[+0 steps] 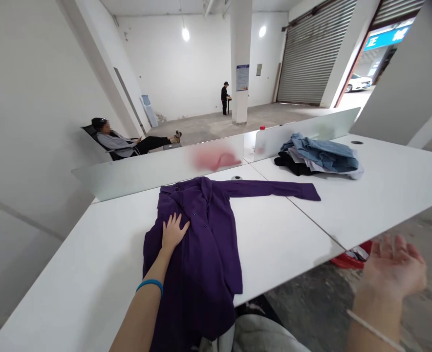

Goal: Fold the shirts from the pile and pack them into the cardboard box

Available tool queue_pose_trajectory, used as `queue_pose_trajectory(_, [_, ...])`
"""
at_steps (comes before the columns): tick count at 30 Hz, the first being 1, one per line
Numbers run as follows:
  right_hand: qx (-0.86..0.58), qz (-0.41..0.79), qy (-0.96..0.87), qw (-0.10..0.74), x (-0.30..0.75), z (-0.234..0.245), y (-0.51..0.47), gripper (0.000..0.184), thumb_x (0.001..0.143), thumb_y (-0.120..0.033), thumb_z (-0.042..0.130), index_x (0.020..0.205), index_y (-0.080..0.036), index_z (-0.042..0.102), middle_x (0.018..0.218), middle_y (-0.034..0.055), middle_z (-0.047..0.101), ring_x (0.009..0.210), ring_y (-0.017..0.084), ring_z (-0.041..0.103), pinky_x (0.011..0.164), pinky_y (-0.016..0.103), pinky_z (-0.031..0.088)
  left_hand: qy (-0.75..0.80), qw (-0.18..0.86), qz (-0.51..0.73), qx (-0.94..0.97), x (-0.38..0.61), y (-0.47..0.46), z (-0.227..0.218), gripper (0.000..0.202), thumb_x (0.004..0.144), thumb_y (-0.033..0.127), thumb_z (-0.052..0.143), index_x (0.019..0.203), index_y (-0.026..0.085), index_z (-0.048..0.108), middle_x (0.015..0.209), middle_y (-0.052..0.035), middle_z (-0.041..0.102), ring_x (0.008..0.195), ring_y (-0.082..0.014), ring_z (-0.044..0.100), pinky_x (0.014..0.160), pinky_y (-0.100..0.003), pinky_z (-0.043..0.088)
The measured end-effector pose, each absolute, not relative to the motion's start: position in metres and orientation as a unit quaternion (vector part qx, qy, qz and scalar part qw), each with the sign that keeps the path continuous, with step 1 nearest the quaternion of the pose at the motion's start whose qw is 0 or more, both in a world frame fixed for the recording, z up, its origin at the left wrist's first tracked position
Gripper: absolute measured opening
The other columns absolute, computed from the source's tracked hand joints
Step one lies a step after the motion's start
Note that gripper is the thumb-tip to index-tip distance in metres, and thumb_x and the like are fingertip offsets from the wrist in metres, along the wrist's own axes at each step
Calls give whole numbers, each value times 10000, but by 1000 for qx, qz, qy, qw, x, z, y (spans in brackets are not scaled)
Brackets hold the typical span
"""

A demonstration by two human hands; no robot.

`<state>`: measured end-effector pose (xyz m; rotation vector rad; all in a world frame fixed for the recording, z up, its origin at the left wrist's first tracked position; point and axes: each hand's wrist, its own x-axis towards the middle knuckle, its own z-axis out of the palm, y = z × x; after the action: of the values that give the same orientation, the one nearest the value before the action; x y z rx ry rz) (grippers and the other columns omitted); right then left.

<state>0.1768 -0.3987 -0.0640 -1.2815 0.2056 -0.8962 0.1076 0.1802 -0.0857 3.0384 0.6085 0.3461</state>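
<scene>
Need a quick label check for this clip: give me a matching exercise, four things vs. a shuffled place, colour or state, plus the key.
Things
1. shirt
2. left hand
3. right hand
4. pile of clothes

Places, colours, states
A. palm up, in the air beyond the edge of the table
B. light blue on top
C. palm down on the shirt, fingers spread
D. purple, one sleeve stretched out sideways

Pairs: 1-D, 2-C, 3-A, 4-B
</scene>
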Motion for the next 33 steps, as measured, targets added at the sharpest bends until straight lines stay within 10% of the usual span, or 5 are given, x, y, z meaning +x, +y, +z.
queue_pose_trajectory(6, [-710,-233,44,663,114,-84,-279,264,790,-379,528,938,-187,631,1083,124,672,1065,278,611,945,504,447,189,-2,119,975,102,172,-73,507,924,424,353,1309,132,505,1466,-140,367,1379,-271,279,1115,-467,219])
queue_pose_trajectory(13, [-916,-64,-298,262,75,-112,-166,462,784,-131,501,1239,-162,578,1432,178,396,1358,402,243,1058,658,187,177,-5,71,982,66,141,-59,415,901,303,392,1258,167,556,1445,-112,411,1359,-294,316,1099,-516,234])
queue_pose_trajectory(23, [-706,123,-253,650,51,-89,-99,789,918,-347,355,1461,-205,-200,1285,149,527,918,178,643,780,338,547,212,58,41,975,-47,83,-85,513,907,384,383,1377,187,436,1474,-121,335,1380,-304,251,1090,-536,257])
queue_pose_trajectory(28, [-747,118,-257,602,69,-85,-103,613,886,-322,359,1454,-153,200,712,3,575,608,174,569,654,332,524,203,68,91,972,-55,76,-91,517,914,401,364,1382,190,429,1477,-101,330,1386,-280,243,1117,-529,218])
queue_pose_trajectory(33, [-723,-33,-200,660,109,-51,-174,380,851,-291,394,1207,-178,466,879,58,614,766,175,595,743,318,512,202,105,100,969,-57,85,-97,512,930,365,290,1377,162,435,1462,-86,360,1385,-262,252,1126,-511,217])
